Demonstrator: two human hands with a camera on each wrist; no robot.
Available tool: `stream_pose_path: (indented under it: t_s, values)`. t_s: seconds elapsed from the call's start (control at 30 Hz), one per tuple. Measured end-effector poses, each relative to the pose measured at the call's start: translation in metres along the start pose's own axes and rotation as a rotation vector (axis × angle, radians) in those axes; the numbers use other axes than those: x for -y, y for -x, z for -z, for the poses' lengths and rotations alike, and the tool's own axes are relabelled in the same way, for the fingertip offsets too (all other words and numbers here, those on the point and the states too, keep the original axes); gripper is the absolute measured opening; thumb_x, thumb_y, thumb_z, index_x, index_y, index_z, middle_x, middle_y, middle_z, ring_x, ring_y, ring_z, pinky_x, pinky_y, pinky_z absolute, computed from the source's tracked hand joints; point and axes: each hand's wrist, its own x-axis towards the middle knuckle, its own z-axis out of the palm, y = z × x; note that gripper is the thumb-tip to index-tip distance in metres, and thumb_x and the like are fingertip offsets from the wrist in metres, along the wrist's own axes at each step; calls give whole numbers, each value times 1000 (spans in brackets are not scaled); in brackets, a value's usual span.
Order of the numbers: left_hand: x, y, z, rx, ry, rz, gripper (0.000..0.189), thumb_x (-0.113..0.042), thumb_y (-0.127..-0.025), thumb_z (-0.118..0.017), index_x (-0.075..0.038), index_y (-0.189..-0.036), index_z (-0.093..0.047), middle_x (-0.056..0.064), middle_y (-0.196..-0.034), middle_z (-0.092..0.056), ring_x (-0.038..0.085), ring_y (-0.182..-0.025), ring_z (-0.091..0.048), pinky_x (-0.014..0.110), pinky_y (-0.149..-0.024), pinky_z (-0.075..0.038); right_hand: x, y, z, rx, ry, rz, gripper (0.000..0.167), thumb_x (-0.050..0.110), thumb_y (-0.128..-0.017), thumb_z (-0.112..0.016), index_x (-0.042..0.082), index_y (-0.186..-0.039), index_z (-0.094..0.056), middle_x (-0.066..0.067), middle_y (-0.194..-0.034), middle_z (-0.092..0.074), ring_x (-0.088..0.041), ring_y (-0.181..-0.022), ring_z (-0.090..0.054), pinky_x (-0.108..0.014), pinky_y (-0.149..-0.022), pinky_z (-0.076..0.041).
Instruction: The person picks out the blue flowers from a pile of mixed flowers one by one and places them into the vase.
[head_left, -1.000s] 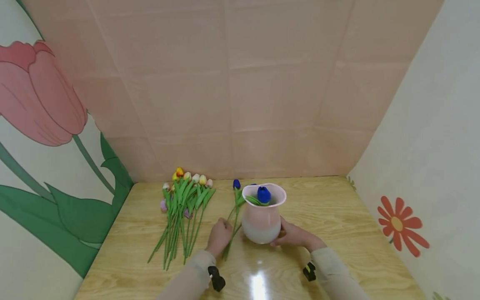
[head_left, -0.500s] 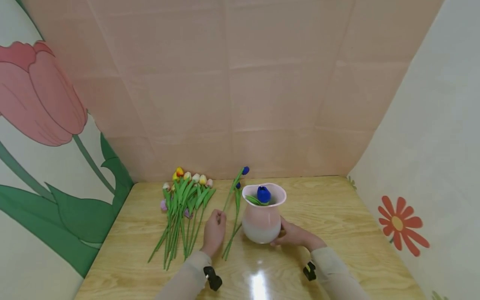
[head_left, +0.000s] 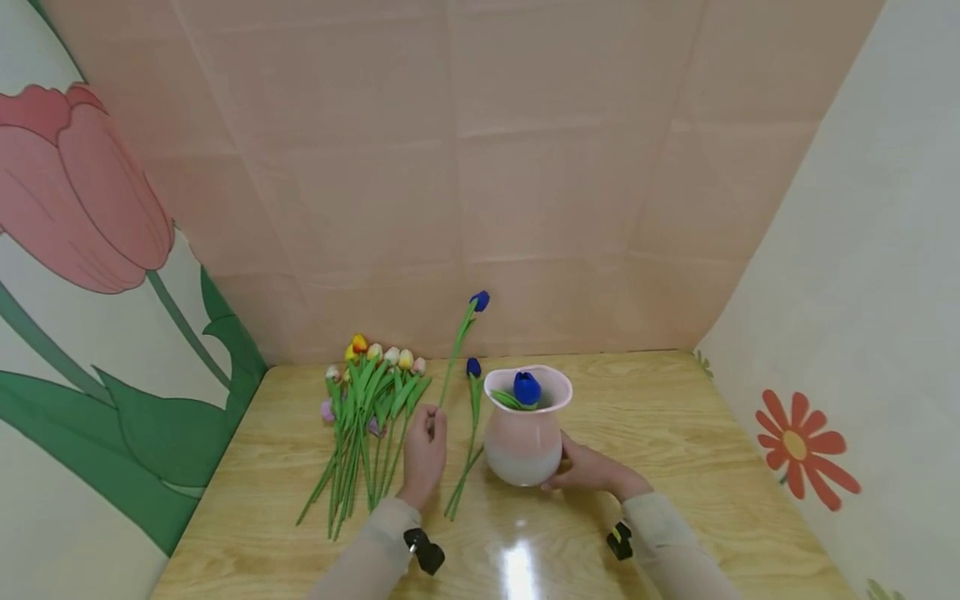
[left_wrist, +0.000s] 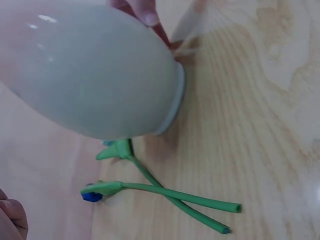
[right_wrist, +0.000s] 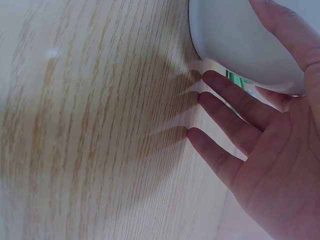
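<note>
A blue artificial tulip (head_left: 481,301) stands nearly upright in my left hand (head_left: 425,454), which pinches its green stem low down. Right of it is a pink-and-white vase (head_left: 522,446) with a wavy rim, upright on the table, one blue tulip (head_left: 527,389) inside it. My right hand (head_left: 588,468) rests at the vase's lower right side. In the right wrist view its thumb touches the vase, while several straight fingers (right_wrist: 217,155) reach down to the tabletop. Between my hands lie two more tulips with crossed stems; one blue bloom (head_left: 473,367) shows, the other is behind the vase.
On the left of the wooden table (head_left: 645,408) lies a bunch of artificial tulips (head_left: 367,425) in yellow, white, pink and purple. A pinkish backdrop (head_left: 562,208) rises behind the table's far edge. Painted panels flank both sides.
My left hand has lifted a blue tulip from beside the vase, raising it up and slightly left. The right hand and the vase have stayed in place.
</note>
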Motion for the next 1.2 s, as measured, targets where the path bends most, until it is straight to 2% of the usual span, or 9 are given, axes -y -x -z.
stream_pose_path:
  t_s: [0.17,0.27,0.37,0.53,0.67,0.97,1.1,1.2]
  values:
    - [-14,-3,0,-36,63,-98,19,-21,-102,-48,-7,-97,-58,3,-70,-53,7,-59,-44,21,-52,-38,0,0,0,4,-4,-5,105,25,-76,-82,7,-152,-13,-22,-148,-37,-40,-136,-36,-61,-110,-26]
    - [-25,-3,-1,-55,82,-165,20,-15,-102,-46,0,-96,-58,4,-67,-49,4,-57,-39,21,-50,-35,0,0,0,3,2,-4,105,25,-76,-82,8,-153,-12,-21,-149,-37,-40,-136,-36,-61,-110,-26]
    - [-45,0,2,-69,107,-271,15,-2,-101,-45,6,-94,-57,7,-62,-43,0,-54,-34,21,-46,-33,0,0,0,2,6,0,105,25,-76,-82,9,-153,-11,-21,-150,-35,-40,-137,-34,-61,-110,-25]
    - [-75,7,6,-62,151,-419,14,12,-96,-42,7,-90,-54,8,-57,-39,-3,-51,-29,20,-42,-30,1,1,0,5,7,13,106,23,-77,-82,9,-153,-10,-22,-151,-32,-41,-139,-32,-62,-110,-24]
    - [-79,9,5,-53,189,-461,14,15,-94,-41,10,-87,-52,12,-58,-41,-1,-52,-33,18,-44,-31,3,2,0,4,3,10,107,24,-77,-82,9,-154,-10,-22,-153,-30,-42,-140,-30,-62,-111,-21]
    - [-75,12,-1,-38,242,-556,17,20,-91,-39,9,-85,-50,11,-59,-42,6,-53,-37,19,-46,-34,-1,0,1,-10,19,0,106,26,-77,-82,8,-153,-11,-22,-151,-34,-41,-139,-32,-62,-111,-23]
    - [-78,13,0,-37,249,-571,18,23,-89,-39,10,-84,-50,13,-58,-43,9,-52,-38,18,-47,-34,-1,2,0,-27,0,1,107,25,-74,-84,8,-152,-13,-22,-144,-41,-40,-131,-41,-61,-109,-27]
    - [-81,13,2,-34,255,-593,18,25,-86,-39,11,-84,-50,13,-58,-44,14,-51,-39,18,-47,-35,-2,6,-2,-62,-24,-3,112,27,-70,-87,15,-152,-11,-22,-142,-41,-40,-127,-45,-60,-107,-32]
